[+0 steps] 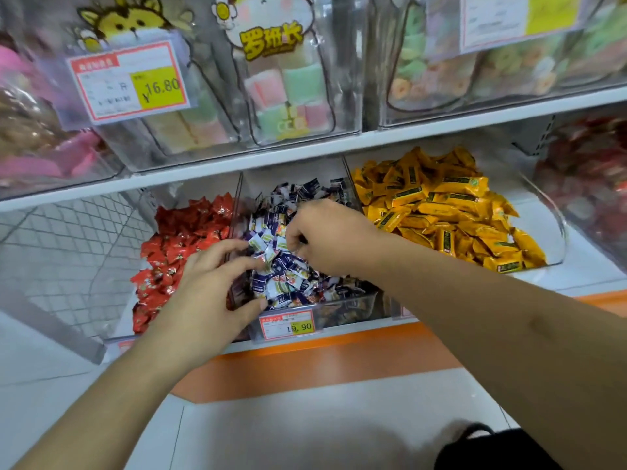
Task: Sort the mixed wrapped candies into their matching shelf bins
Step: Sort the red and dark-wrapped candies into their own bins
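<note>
While both hands reach into the lower shelf, three open clear bins sit side by side on it: a left bin [117, 339] of red wrapped candies [176, 252], a middle bin [353, 305] of purple-and-white wrapped candies [288, 279], and a right bin [556, 232] of yellow wrapped candies [448, 205]. A fourth bin of dark red packets [590, 171] is cut off at the right edge and blurred. The left hand [207, 293] lies over the wall between the red and the middle bins, its fingers [234, 245] spread and bent, the tips touching the purple-and-white pile; no candy is plainly pinched in it. The right hand [332, 235] hangs over the middle bin with its fingers [295, 237] curled down into the pile, and I cannot tell whether they grip a piece, since the knuckles hide the tips. The candies in each pile are too many and too overlapped to count. Two price tags show: one [288, 325] on the front of the middle bin reading 19.90, and one [130, 81] on an upper bin reading 16.80; the smaller print is unreadable. On the upper shelf [305, 154], at least three clear bins hold pastel sweets [288, 93], all blurred behind glare, and the top of each is cut off. A dark object [481, 446] at the bottom edge is partly hidden by the right forearm and cannot be made out.
</note>
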